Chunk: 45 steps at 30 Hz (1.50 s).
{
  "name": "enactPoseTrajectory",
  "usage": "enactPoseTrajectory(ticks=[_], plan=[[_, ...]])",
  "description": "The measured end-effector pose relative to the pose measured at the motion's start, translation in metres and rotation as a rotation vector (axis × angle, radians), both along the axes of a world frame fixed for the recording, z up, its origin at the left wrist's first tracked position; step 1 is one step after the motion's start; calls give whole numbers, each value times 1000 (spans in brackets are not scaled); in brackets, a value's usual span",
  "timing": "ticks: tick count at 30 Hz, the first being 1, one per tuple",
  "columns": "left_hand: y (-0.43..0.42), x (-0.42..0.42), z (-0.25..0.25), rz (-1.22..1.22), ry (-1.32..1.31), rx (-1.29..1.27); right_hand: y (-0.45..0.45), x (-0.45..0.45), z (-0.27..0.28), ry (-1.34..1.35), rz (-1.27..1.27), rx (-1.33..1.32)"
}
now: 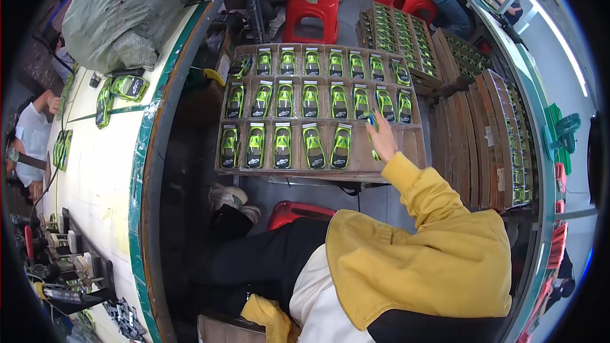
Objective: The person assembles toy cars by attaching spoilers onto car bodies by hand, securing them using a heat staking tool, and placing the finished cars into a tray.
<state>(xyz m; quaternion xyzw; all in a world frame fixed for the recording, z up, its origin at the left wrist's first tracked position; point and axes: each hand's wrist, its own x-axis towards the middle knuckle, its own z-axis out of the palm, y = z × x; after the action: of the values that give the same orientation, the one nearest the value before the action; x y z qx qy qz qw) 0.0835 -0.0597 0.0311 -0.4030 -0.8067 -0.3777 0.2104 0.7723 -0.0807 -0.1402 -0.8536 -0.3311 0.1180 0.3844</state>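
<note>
My right hand (381, 138), in a yellow sleeve, is over the right part of the front row of a divided cardboard tray (408, 146). Its fingers are closed round a green toy car (375, 155), mostly hidden by the hand. Three rows of green and black toy cars lie in the tray; the front row has several, the rightmost being a slightly tilted car (341, 147) left of my hand. My left hand is out of sight; only a bunched yellow sleeve shows at the bottom.
On the left, a green-edged workbench (95, 171) bears a grey sack (127, 19), loose green cars (129, 87) and tools. Stacked trays (470, 146) of cars stand at the right. Red stools (311, 16) and other people are at the back; a person is beyond the bench.
</note>
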Motion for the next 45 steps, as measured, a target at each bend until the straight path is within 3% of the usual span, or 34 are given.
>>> enactPoseTrajectory(ticks=[4,5,7,8,9,11,14,16,18,20,23,26,27,29,32,35,36,40,45], plan=[[9,-45,-8,-33,-75,80,-20,-13,-31,-10,-126,-269],[13,-61,-14,-5,-33,110,-20,-9,-48,-9,-96,-272],[13,-63,-17,17,-37,159,-16,5,-91,-258,-170,-177],[11,-49,-11,-56,14,185,-13,-5,-73,-214,-169,-186],[12,-56,-15,14,-28,194,-13,0,-85,-359,-143,-158],[16,-48,-12,7,-85,193,-15,6,-99,-359,-89,-107],[18,-45,-7,-272,-185,355,-8,-7,-85,-534,36,-176],[17,-25,20,-214,-113,206,3,-32,-47,-531,64,-263],[17,-35,25,-279,-50,136,17,-54,-31,-485,166,-127],[19,-35,41,-325,-386,125,39,-93,-10,-461,380,82],[29,-72,43,-458,-651,190,55,-173,30,-276,720,380],[55,-119,40,-501,-710,204,62,-241,54,-61,947,423],[67,-134,40,-499,-701,225,62,-261,62,-17,1037,447],[93,-162,41,-249,-458,24,57,-298,88,11,1189,409],[133,-201,32,-243,-23,-31,48,-327,94,75,1345,351],[155,-189,46,-164,58,-193,44,-342,105,122,1399,246],[161,-193,47,-267,156,-280,44,-344,106,122,1403,228],[185,-204,41,-540,14,-394,50,-352,107,112,1366,208],[182,-205,41,-588,31,-397,49,-368,113,140,1423,197]])
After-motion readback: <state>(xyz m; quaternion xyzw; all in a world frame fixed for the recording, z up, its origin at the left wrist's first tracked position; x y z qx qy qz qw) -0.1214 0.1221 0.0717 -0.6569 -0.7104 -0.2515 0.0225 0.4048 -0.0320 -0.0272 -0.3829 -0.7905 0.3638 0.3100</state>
